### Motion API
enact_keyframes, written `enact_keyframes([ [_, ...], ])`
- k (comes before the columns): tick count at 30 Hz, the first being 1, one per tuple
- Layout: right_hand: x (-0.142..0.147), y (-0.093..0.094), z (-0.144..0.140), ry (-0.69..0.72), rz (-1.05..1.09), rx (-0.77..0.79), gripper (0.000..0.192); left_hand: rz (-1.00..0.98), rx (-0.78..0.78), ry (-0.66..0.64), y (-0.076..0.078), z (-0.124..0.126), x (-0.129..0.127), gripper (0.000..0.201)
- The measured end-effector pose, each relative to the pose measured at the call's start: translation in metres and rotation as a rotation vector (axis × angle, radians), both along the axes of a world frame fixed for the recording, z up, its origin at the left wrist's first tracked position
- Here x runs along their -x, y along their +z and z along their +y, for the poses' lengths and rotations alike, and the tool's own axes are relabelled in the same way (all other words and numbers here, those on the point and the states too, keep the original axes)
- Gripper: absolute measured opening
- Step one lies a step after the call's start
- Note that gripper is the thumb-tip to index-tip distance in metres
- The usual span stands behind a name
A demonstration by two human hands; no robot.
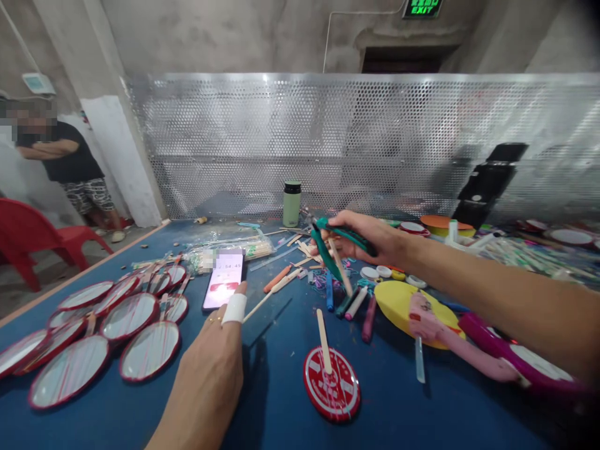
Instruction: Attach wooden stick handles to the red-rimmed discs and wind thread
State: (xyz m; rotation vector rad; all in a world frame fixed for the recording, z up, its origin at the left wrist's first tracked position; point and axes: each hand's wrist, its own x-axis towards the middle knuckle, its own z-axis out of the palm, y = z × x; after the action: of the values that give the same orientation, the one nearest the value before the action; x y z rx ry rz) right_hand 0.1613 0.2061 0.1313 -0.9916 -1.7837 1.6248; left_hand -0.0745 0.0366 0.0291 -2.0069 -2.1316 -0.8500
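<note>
My left hand (213, 353), a white wrap (234, 309) round one finger, is beside the lit phone (225, 275). A thin wooden stick (262, 304) sticks out from its fingers, casting a shadow on the table; the grip itself is hidden. Farther off, my right hand (359, 234) is closed round green-handled pliers (323, 247), their jaws pointing up and left. Below its fingers slants a flat wooden stick (341, 269); whether the hand holds it is unclear. Nearer to me lies a red round disc (332, 390) with a flat wooden stick (323, 340) across it.
Several red-rimmed round discs (150, 351) pile up at the left. Markers (369, 319), a yellow paddle-like piece (398, 306) with a pink handle, and a purple piece (497, 337) lie right. A green bottle (291, 205) stands before the perforated metal screen (262, 131). A person (77, 156) stands far left.
</note>
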Motion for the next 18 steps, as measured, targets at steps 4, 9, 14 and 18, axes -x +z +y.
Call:
enact_keyframes([
  [4,-0.009,-0.009,-0.051,0.057,0.088,0.281,0.023,-0.080,-0.107,-0.009,0.000,-0.009,-0.006,0.070],
  [9,-0.007,-0.004,-0.057,0.000,0.071,0.129,0.030,-0.130,-0.184,-0.021,-0.003,-0.009,-0.016,0.075],
  [14,-0.012,-0.001,-0.043,-0.011,0.023,-0.121,0.030,-0.145,-0.222,0.031,-0.010,-0.002,-0.014,0.064],
  [18,0.000,-0.010,-0.081,0.180,-0.228,-0.405,0.030,-0.168,-0.247,0.168,-0.005,-0.005,-0.004,0.052],
])
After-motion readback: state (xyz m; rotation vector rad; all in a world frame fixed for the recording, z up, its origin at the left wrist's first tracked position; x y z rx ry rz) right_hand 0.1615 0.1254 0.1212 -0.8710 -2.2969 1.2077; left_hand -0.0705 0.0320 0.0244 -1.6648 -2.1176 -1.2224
